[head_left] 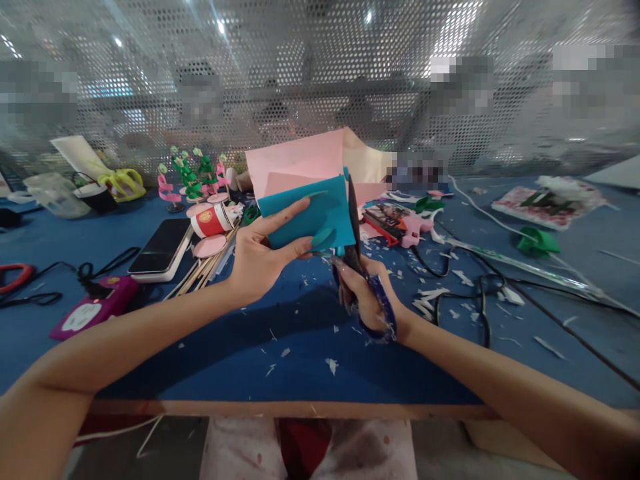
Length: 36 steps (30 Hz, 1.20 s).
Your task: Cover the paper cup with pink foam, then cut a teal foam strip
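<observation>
My left hand (265,250) pinches a folded piece of blue paper (315,210), its fingers and thumb across the front of it. Scissors (354,217) with dark blades and blue handles are in my right hand (367,293), whose fingers wrap through the loops. The blades stand upright against the right edge of the blue paper. Behind the blue paper rises a larger pink sheet (295,157); whether my left hand grips it too is hidden.
Paper scraps litter the blue table (295,360). A phone (165,247), a purple power bank (95,307) and a paper cup (213,220) lie left. A pink glue gun (410,227) and black cables are right. A perforated metal screen (300,80) stands behind.
</observation>
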Each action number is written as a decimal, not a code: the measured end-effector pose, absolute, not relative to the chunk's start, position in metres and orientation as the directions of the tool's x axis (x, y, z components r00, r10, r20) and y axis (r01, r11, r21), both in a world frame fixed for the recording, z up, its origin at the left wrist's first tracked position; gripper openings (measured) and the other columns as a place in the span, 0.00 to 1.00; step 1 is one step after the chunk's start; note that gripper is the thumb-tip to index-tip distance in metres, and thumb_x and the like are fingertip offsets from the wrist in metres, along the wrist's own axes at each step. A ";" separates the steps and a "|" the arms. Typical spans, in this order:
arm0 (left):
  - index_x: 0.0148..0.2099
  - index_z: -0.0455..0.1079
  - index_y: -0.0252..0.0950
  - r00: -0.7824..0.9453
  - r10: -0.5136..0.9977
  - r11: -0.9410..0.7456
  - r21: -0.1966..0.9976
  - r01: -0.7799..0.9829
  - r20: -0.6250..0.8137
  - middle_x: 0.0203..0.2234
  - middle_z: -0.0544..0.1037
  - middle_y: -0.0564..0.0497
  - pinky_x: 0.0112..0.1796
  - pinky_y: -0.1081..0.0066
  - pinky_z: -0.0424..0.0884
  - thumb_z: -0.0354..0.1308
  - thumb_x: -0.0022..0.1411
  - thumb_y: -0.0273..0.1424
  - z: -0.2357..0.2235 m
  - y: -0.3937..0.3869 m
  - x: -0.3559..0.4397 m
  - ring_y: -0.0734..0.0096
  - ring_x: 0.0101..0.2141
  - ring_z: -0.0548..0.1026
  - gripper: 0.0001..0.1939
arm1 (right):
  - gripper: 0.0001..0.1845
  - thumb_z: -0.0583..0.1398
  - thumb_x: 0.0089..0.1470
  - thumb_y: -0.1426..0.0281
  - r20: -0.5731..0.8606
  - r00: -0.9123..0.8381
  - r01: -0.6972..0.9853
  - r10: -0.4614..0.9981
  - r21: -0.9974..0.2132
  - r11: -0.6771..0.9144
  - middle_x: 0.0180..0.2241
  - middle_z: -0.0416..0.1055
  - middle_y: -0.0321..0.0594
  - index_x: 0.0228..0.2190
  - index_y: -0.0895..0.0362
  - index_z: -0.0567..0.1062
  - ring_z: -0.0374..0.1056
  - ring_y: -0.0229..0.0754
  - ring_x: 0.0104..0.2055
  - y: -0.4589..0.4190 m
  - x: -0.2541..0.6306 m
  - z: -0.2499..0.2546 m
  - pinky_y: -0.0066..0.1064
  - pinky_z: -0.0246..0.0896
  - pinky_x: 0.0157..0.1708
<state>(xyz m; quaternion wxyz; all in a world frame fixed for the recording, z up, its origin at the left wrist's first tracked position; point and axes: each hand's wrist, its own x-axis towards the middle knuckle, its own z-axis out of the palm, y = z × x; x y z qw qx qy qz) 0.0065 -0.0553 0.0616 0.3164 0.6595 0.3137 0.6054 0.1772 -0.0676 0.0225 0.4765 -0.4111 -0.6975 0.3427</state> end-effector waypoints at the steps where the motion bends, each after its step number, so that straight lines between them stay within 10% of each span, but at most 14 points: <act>1: 0.49 0.70 0.43 0.070 0.797 -0.602 0.798 0.029 0.599 0.46 0.75 0.51 0.31 0.64 0.81 0.65 0.48 0.32 0.061 -0.056 0.007 0.59 0.38 0.77 0.24 | 0.20 0.51 0.55 0.54 0.382 -0.202 0.242 0.902 -0.873 0.424 0.12 0.57 0.30 0.21 0.55 0.63 0.55 0.33 0.15 -0.068 0.177 0.022 0.26 0.50 0.16; 20: 0.50 0.70 0.43 0.072 0.811 -0.582 0.813 0.005 0.580 0.48 0.73 0.51 0.31 0.62 0.81 0.64 0.48 0.33 0.057 -0.051 0.006 0.58 0.39 0.77 0.24 | 0.24 0.54 0.50 0.50 0.289 -0.011 0.130 0.957 -0.949 0.287 0.08 0.52 0.28 0.16 0.54 0.58 0.51 0.31 0.09 -0.064 0.174 0.025 0.25 0.46 0.09; 36: 0.54 0.65 0.44 0.064 0.687 -0.723 0.673 0.157 0.723 0.52 0.70 0.52 0.50 0.53 0.70 0.65 0.48 0.35 0.056 -0.030 -0.006 0.52 0.54 0.65 0.30 | 0.19 0.52 0.55 0.55 0.368 -0.337 0.195 0.867 -0.873 0.447 0.17 0.59 0.32 0.24 0.56 0.64 0.58 0.32 0.18 -0.060 0.182 0.029 0.26 0.55 0.20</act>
